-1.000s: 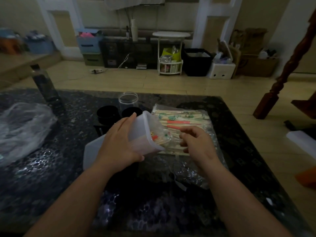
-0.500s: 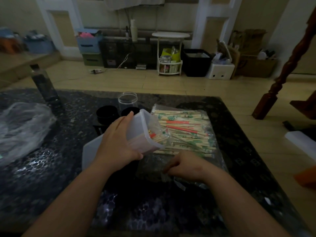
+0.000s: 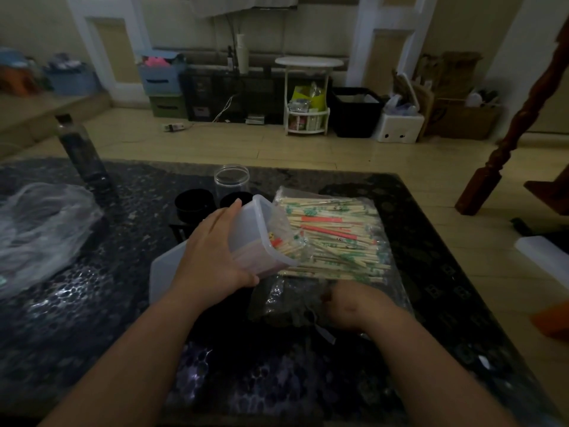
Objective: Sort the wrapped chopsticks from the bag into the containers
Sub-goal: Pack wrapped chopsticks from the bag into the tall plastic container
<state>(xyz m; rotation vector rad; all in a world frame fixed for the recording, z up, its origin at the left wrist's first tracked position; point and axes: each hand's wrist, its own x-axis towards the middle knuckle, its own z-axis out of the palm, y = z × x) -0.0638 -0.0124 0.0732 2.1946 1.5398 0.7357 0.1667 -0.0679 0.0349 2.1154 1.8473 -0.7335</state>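
Gripping the tilted container (image 3: 258,238) with the left hand (image 3: 215,251), mouth against the chopsticks (image 3: 335,238) in the bag (image 3: 277,300) toward the counter's (image 3: 123,303) right edge. Right hand (image 3: 354,306) curled on the bag's near end; grasp impossible to tell. Next likely needing a few sticks pinched and slid in.

The bench (image 3: 92,303) looks like dark, glossy, speckled stone. Under the left fingers (image 3: 226,213) the container (image 3: 250,229) is smooth frosted plastic. Right of them, the bag (image 3: 277,300) is clear crinkled shiny film over pale wooden chopsticks (image 3: 338,241).
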